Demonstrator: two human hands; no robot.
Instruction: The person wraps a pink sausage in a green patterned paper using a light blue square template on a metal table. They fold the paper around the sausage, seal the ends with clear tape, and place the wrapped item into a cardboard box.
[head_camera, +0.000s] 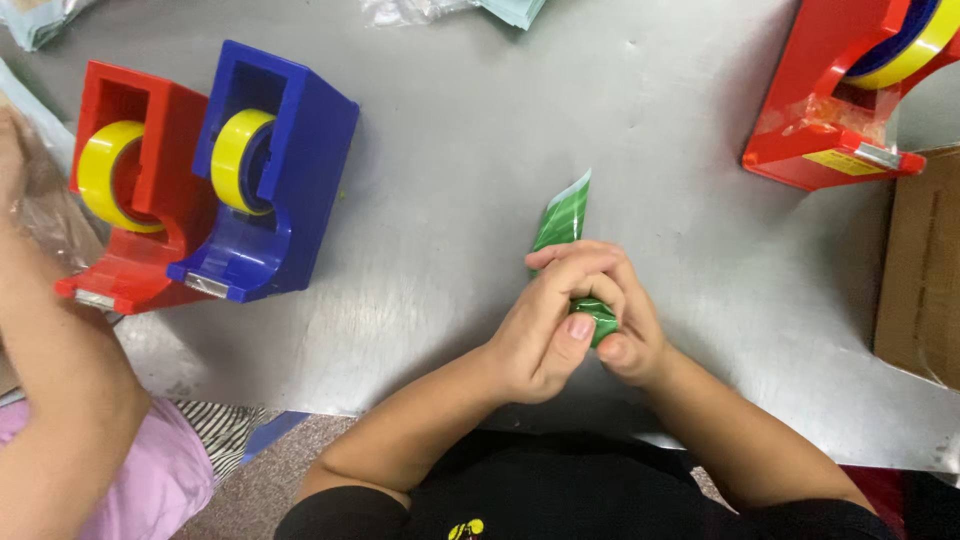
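Both of my hands close together around a small green packet (565, 218) with white stripes, above the grey metal table (480, 150). My left hand (545, 330) wraps over the packet's lower end, thumb pressed on it. My right hand (625, 325) grips the same end from the right. The packet's upper end sticks out past my fingers, pointing away from me. Its lower part is hidden by my fingers.
A red tape dispenser (130, 200) and a blue tape dispenser (275, 180) with yellow rolls stand at left. Another red tape dispenser (835, 100) is at top right, beside a cardboard box (920, 270). Another person's arm (50, 380) is at far left.
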